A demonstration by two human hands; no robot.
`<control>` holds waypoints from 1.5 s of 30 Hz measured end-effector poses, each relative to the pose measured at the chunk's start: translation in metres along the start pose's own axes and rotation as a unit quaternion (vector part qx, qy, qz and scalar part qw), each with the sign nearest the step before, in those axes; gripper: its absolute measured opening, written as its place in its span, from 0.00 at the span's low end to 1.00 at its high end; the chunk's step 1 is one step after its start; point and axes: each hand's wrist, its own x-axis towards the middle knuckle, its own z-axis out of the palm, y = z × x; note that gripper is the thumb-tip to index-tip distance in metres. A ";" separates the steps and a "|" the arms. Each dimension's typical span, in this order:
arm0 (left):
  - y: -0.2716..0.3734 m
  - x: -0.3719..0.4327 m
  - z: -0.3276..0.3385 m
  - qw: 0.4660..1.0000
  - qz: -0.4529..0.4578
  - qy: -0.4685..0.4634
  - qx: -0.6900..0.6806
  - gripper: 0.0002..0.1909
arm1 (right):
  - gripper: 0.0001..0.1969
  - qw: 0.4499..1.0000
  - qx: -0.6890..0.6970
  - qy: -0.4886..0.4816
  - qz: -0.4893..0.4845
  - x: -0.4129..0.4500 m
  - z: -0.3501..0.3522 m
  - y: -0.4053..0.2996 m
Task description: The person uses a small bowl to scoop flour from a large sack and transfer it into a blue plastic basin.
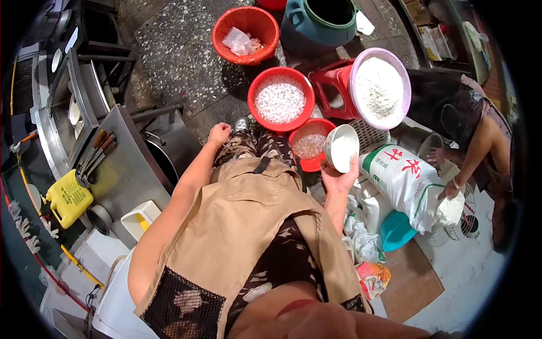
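My right hand (pixel 341 178) grips a small bowl (pixel 329 146) with white contents, tilted toward the right, a thumb at its rim. Just left of the bowl stands a small red basin (pixel 314 165) with pale grains in liquid. Beyond it, a larger red basin (pixel 305 120) contains many small white pieces. A lilac basin (pixel 407 99) heaped with white powder (pixel 379 89) rests on a red plastic stool (pixel 334 101). My left hand (pixel 219 134) hangs by my leg, its fingers curled in and nothing visible in them.
Another person's hand (pixel 451 189) touches the mouth of a printed white sack (pixel 402 173) at right. An orange-red bin (pixel 245 36) and a blue-green barrel (pixel 292 36) stand ahead. At left are a steel counter (pixel 127 169), a yellow jug (pixel 70 199) and a large pot (pixel 163 156).
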 end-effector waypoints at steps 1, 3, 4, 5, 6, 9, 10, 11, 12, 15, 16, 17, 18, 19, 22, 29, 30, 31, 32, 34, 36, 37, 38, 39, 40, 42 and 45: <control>0.003 -0.004 0.003 1.000 -0.004 -0.002 0.002 0.13 | 0.23 1.000 0.008 0.003 0.004 0.003 -0.002 -0.005; 0.007 -0.010 0.008 1.000 -0.006 0.017 -0.006 0.13 | 0.23 1.000 -0.016 -0.010 0.006 0.008 -0.005 -0.013; 0.008 -0.014 0.011 1.000 -0.004 0.020 0.011 0.13 | 0.23 0.999 -0.006 -0.040 0.016 0.010 -0.006 -0.016; 0.007 -0.017 0.013 0.999 -0.003 0.025 0.027 0.13 | 0.23 0.999 -0.002 -0.038 0.014 0.013 -0.007 -0.019; 0.007 -0.018 0.016 0.999 -0.015 0.025 0.042 0.13 | 0.23 0.999 -0.005 -0.036 0.008 0.016 -0.008 -0.021; 0.007 -0.015 0.023 0.997 -0.038 0.022 0.066 0.13 | 0.23 0.999 0.000 -0.042 0.022 0.023 -0.013 -0.025; 0.009 -0.009 0.026 0.995 -0.064 0.023 0.071 0.13 | 0.23 0.999 -0.004 -0.039 0.024 0.026 -0.016 -0.026; 0.011 -0.003 0.032 0.992 -0.098 0.021 0.076 0.13 | 0.24 1.000 -0.008 -0.024 0.018 0.029 -0.019 -0.025; 0.013 0.006 0.037 0.989 -0.103 0.013 0.109 0.13 | 0.24 1.000 -0.016 -0.004 0.011 0.031 -0.023 -0.024; 0.020 0.044 0.060 0.979 -0.140 -0.004 0.151 0.13 | 0.24 0.998 -0.037 0.045 0.020 0.040 -0.036 -0.017; 0.021 0.060 0.069 0.978 -0.151 -0.006 0.146 0.13 | 0.24 0.997 -0.038 0.065 0.014 0.044 -0.041 -0.012; 0.019 0.077 0.079 0.975 -0.160 -0.022 0.152 0.14 | 0.24 0.993 -0.055 0.104 0.006 0.046 -0.047 -0.006; 0.014 0.094 0.091 0.975 -0.164 -0.028 0.147 0.14 | 0.24 0.993 -0.054 0.104 0.012 0.050 -0.051 0.001; 0.009 0.113 0.103 0.975 -0.164 -0.031 0.143 0.15 | 0.24 0.988 -0.062 0.143 0.009 0.057 -0.055 0.011; -0.021 0.163 0.147 0.980 -0.177 -0.037 0.078 0.20 | 0.26 0.972 -0.154 0.177 -0.016 0.071 -0.065 0.050; -0.079 0.261 0.234 0.967 -0.104 -0.102 -0.207 0.37 | 0.31 0.958 -0.146 0.233 0.078 0.102 -0.046 0.141; -0.077 0.270 0.238 0.964 -0.181 -0.072 -0.180 0.32 | 0.32 0.939 -0.169 0.286 0.086 0.105 -0.041 0.148; -0.073 0.274 0.238 0.965 -0.251 0.010 -0.076 0.28 | 0.32 0.928 -0.179 0.310 0.100 0.107 -0.035 0.154; -0.070 0.277 0.232 0.971 -0.237 -0.015 -0.039 0.27 | 0.31 0.941 -0.121 0.296 0.112 0.109 -0.029 0.158; -0.058 0.277 0.214 0.975 -0.219 -0.037 -0.001 0.26 | 0.31 0.943 -0.112 0.297 0.100 0.110 -0.020 0.162; -0.037 0.286 0.192 0.980 -0.182 -0.058 0.055 0.26 | 0.32 0.963 -0.101 0.224 0.106 0.112 -0.013 0.162; -0.028 0.292 0.180 0.982 -0.172 -0.055 0.061 0.26 | 0.32 0.954 -0.096 0.262 0.105 0.113 -0.011 0.163; -0.017 0.303 0.166 0.984 -0.148 -0.071 0.074 0.26 | 0.32 0.951 -0.108 0.275 0.093 0.113 -0.011 0.162; -0.005 0.315 0.151 0.985 -0.124 -0.086 0.089 0.26 | 0.32 0.947 -0.121 0.287 0.081 0.114 -0.011 0.162; 0.007 0.328 0.137 0.983 -0.119 -0.094 0.103 0.25 | 0.33 0.935 -0.154 0.308 0.087 0.114 -0.012 0.161; 0.034 0.351 0.112 0.980 -0.095 -0.099 0.141 0.23 | 0.33 0.940 -0.150 0.296 0.084 0.115 -0.016 0.162; 0.074 0.386 0.085 0.971 -0.029 -0.096 0.215 0.21 | 0.32 0.945 -0.147 0.282 0.075 0.116 -0.028 0.167</control>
